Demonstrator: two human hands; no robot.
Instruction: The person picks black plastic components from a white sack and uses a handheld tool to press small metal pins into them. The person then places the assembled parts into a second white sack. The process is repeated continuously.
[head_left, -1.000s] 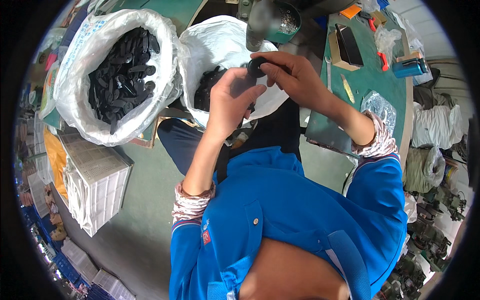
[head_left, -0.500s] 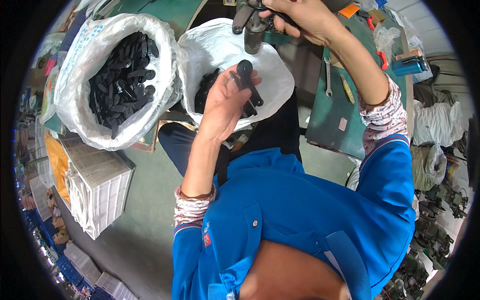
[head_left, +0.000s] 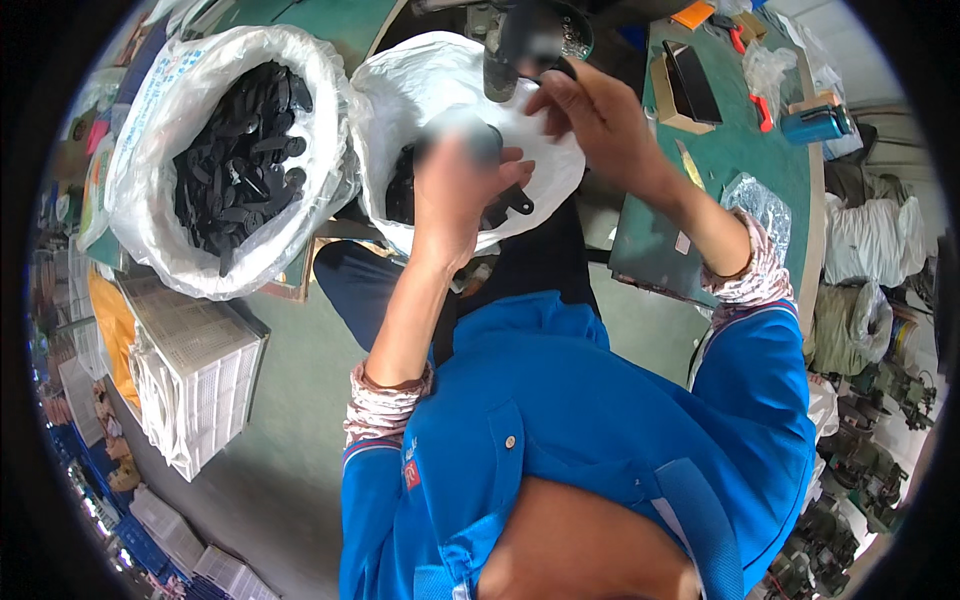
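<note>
Rows of small blue characters run along the upper left side of a crinkled, translucent white plastic bag (head_left: pixel 135 190) in the upper left of the frame; the creases break them up. A red badge (head_left: pixel 411 474) with a pale mark, too small to make out, sits on the chest of the smooth blue shirt (head_left: pixel 600 390), beside a round metal button (head_left: pixel 510 442). A small pale pink label (head_left: pixel 683 242) lies on the green desk (head_left: pixel 645 225) at the right.

The white bag holds a heap of black pieces (head_left: pixel 240 165), flat, long and round-ended. A second white bag (head_left: pixel 400 85), smoother and wide-mouthed, stands just beside it at upper centre, with more black pieces inside.

Over this second bag, the left hand (head_left: pixel 450 195) grasps a black piece (head_left: pixel 522 203); its narrow end, with a small hole, pokes out past the fingers, which are blurred. The right hand (head_left: pixel 605 125) is raised with curled fingers near a dull metal cylinder (head_left: pixel 499 80), close to something dark; whether it grips that cannot be told.

On the desk are an open cardboard box (head_left: pixel 668 100) with a flat black slab (head_left: pixel 697 82) leaning in it, a yellowish knife (head_left: pixel 690 165) and a shiny blue bottle (head_left: pixel 815 125).
</note>
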